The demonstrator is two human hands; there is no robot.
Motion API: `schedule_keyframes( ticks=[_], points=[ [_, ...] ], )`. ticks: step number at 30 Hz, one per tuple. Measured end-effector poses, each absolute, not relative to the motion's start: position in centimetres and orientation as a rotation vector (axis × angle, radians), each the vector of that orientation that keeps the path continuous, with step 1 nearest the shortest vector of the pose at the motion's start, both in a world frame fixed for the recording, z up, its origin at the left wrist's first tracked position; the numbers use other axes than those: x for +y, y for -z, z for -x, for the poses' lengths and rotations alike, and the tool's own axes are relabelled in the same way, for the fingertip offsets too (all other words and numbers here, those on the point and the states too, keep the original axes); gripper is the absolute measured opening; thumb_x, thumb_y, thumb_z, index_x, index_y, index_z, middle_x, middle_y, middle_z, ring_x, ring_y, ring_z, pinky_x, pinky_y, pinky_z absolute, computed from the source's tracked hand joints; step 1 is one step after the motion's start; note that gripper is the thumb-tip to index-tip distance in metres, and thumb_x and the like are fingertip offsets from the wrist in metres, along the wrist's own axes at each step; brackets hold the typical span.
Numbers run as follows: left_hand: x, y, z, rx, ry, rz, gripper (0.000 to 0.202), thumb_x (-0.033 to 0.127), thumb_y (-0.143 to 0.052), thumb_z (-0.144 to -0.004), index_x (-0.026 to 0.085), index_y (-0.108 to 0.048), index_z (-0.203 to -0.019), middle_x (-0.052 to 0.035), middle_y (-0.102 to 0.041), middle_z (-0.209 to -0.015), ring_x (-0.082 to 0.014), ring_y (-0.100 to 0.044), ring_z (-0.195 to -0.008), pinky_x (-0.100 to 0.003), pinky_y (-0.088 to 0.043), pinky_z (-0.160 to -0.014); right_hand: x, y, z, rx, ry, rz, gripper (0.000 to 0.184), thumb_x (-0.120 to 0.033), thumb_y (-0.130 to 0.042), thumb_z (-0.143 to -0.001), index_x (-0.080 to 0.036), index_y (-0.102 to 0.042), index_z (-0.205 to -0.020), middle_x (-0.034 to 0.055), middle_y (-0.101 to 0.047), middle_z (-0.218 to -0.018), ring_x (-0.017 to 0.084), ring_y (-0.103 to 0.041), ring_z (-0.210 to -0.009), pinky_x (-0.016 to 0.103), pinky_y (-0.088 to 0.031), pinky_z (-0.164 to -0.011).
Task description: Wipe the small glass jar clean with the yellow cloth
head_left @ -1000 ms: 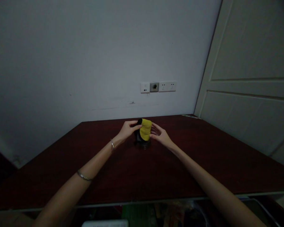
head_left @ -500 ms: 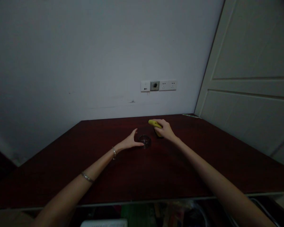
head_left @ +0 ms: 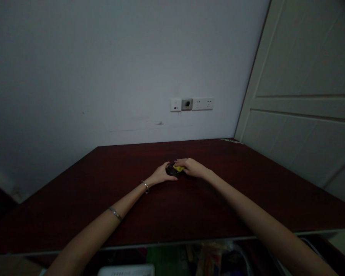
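Observation:
On the dark red table [head_left: 149, 218] a small round dark glass bowl [head_left: 170, 170] stands between my two hands. My left hand [head_left: 160, 174] curls round its left side, thumb in front and fingers behind, gripping it. My right hand [head_left: 193, 168] clutches a crumpled yellow cloth [head_left: 178, 168] and presses it onto the bowl's right part and inside. The exact kind of the yellow piece is hard to tell in this dim light. The bowl's right side is hidden behind the cloth and fingers.
A pale wall with a row of sockets [head_left: 191, 104] rises behind the table. A white panelled door [head_left: 301, 122] flanks the right side. Below the front edge, an open drawer or shelf holds a white box [head_left: 126, 270], a green item [head_left: 168, 262] and plastic bags.
My left hand has closed in on the glass bowl and now grips it. My right hand has brought the yellow cloth left and nearer, onto the bowl.

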State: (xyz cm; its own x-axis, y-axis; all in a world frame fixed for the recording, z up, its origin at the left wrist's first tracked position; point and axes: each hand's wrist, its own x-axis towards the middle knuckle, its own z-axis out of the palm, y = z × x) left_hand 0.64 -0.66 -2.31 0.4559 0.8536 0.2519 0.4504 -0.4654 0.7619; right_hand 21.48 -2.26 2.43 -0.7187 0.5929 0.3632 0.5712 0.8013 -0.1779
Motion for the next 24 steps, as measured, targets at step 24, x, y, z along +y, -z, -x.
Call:
schedule_keyframes(
  ticks=[24],
  points=[
    [-0.5, 2.6, -1.4, 1.245, -0.817, -2.312, 0.031, 0.021, -0.054, -0.074, 0.016, -0.059, -0.104, -0.0084, -0.067, -0.102, -0.0203, -0.062, -0.093, -0.027, -0.046, -0.082, -9.7, -2.9, -12.7, -2.292, 0.170, 1.672, 0.034, -0.006, -0.047, -0.075, -0.004, -0.058, -0.107, 0.0219, -0.065, -0.099, 0.026, -0.065, -0.087, 0.032, -0.049, -0.072]
  ],
)
